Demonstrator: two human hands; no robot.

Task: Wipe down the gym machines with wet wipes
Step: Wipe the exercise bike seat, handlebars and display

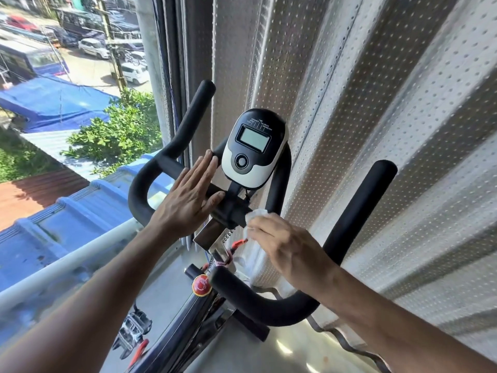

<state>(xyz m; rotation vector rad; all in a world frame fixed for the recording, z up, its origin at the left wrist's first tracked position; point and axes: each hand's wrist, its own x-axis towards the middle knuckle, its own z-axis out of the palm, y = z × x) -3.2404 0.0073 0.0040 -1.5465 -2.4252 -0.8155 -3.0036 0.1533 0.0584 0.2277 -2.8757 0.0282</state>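
Head view: right hand (285,249) presses wet wipe (254,217) against handlebar clamp (231,212).

Console (254,149) above handlebar (172,146) ctr; L hand (188,200) left, wipe (255,215) right below.

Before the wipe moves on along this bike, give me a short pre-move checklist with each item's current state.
1. Wet wipe gripped by right hand: ok.
2. Wipe touching the black clamp under the console: ok.
3. Left hand laid flat on the handlebar, fingers straight: ok.
4. Wipe still moist: cannot tell.
5. Console screen already wiped: cannot tell.
6. Red knob clear of both hands: ok.
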